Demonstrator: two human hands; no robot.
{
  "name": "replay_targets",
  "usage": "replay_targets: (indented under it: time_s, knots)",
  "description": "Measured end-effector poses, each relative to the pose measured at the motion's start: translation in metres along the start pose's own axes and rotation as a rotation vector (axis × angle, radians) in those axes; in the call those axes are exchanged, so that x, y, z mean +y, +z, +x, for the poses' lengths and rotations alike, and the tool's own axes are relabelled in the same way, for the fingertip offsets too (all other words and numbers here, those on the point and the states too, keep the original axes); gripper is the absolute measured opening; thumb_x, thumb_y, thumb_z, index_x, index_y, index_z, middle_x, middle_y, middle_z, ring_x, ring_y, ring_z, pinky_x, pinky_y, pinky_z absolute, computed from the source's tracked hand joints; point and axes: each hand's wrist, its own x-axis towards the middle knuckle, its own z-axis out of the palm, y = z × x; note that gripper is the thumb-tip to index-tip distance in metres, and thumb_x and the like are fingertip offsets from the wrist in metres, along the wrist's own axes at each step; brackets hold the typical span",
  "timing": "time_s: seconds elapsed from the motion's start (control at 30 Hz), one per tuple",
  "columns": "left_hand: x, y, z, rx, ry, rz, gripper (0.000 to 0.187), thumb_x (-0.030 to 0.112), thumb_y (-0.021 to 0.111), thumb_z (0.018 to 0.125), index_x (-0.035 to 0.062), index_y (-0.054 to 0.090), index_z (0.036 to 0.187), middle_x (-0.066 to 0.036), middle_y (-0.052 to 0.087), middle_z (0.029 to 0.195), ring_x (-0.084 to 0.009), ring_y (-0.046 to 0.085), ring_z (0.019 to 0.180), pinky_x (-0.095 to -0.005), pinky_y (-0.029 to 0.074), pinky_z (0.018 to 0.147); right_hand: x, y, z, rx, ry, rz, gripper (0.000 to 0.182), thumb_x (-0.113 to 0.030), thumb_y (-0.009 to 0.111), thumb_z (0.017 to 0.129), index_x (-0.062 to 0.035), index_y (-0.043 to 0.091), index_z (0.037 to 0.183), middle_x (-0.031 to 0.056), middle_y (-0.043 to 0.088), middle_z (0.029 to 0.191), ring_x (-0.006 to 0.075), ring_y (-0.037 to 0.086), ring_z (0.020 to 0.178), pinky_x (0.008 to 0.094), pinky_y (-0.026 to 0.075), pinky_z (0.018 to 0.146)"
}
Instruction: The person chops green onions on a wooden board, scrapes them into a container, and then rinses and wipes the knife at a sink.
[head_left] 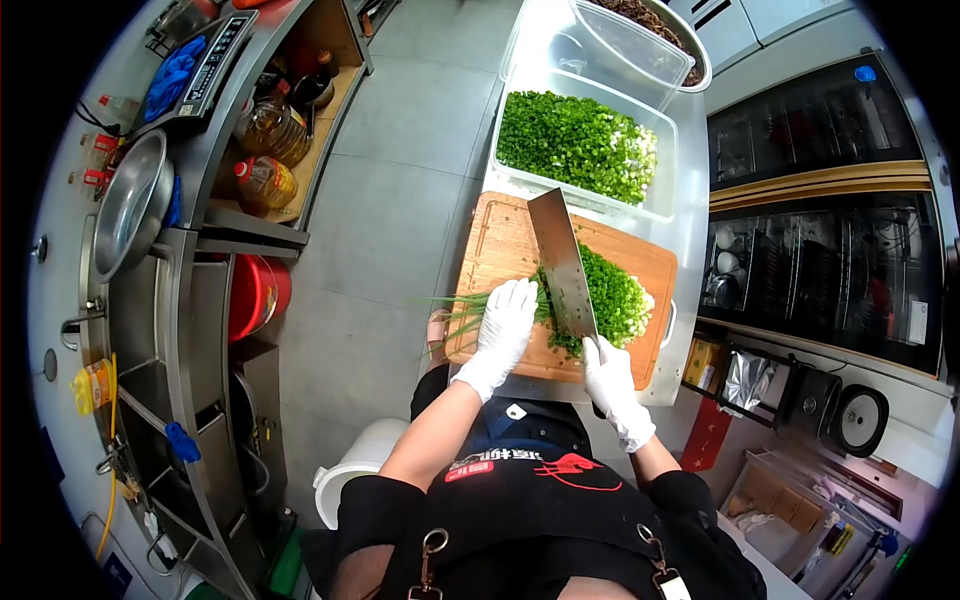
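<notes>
On the wooden cutting board [500, 230] lie long green scallions [465, 308], with my left hand [508, 325] in a white glove pressed over them. The gloved right hand [612, 385] is closed around the handle of a wide cleaver [566, 265]. Its blade stands on the board between the uncut stalks and a heap of chopped scallions [612, 295]. Beyond the board, a clear plastic tub [668, 195] holds more chopped scallions [570, 140].
A clear lid or container [630, 50] and a round bowl [705, 60] of dark pieces stand at the far end. A white bucket [350, 465] is on the floor at lower left. Sink, shelves and oil bottles [265, 182] line the left; a glass-front cabinet [825, 270] stands right.
</notes>
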Motion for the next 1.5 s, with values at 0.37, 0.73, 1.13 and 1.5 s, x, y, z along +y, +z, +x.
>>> replay_targets:
  time_s: [0.37, 0.73, 1.13, 1.5]
  knots:
    - [-0.004, 0.002, -0.001, 0.036, 0.021, -0.035, 0.041, 0.012, 0.055, 0.084, -0.0044, 0.057, 0.121, -0.018, 0.059, 0.12, -0.033, 0.053, 0.113, -0.0442, 0.041, 0.1, 0.005, 0.01, 0.0, -0.017, -0.093, -0.186, 0.023, -0.019, 0.052, 0.095, 0.0016, 0.062, 0.089, 0.0275, 0.062, 0.073, 0.0436, 0.062, 0.071, 0.0475, 0.048, 0.064]
    - [-0.001, -0.002, 0.001, 0.053, -0.043, -0.081, 0.04, 0.013, 0.064, 0.085, 0.0016, 0.058, 0.123, -0.014, 0.058, 0.117, -0.0311, 0.054, 0.112, -0.0427, 0.042, 0.098, 0.011, 0.009, 0.005, 0.011, 0.013, 0.043, 0.025, -0.019, 0.053, 0.096, 0.0038, 0.063, 0.096, 0.0236, 0.062, 0.072, 0.0366, 0.061, 0.062, 0.0407, 0.047, 0.061]
    - [-0.004, 0.004, -0.005, 0.12, -0.034, -0.095, 0.04, 0.012, 0.066, 0.083, 0.0006, 0.06, 0.12, -0.015, 0.06, 0.117, -0.0316, 0.055, 0.112, -0.0432, 0.042, 0.099, 0.007, 0.0, -0.016, -0.053, -0.032, -0.094, 0.023, -0.02, 0.053, 0.095, 0.0013, 0.063, 0.095, 0.0278, 0.062, 0.077, 0.045, 0.061, 0.075, 0.0472, 0.047, 0.065]
    - [-0.004, 0.006, -0.006, 0.073, -0.003, -0.08, 0.04, 0.011, 0.059, 0.085, -0.0028, 0.057, 0.122, -0.018, 0.059, 0.119, -0.0326, 0.054, 0.113, -0.0432, 0.041, 0.101, 0.001, 0.035, 0.011, 0.022, -0.091, -0.196, 0.029, -0.021, 0.05, 0.096, 0.0019, 0.059, 0.082, 0.0267, 0.061, 0.071, 0.0457, 0.061, 0.071, 0.0501, 0.047, 0.064]
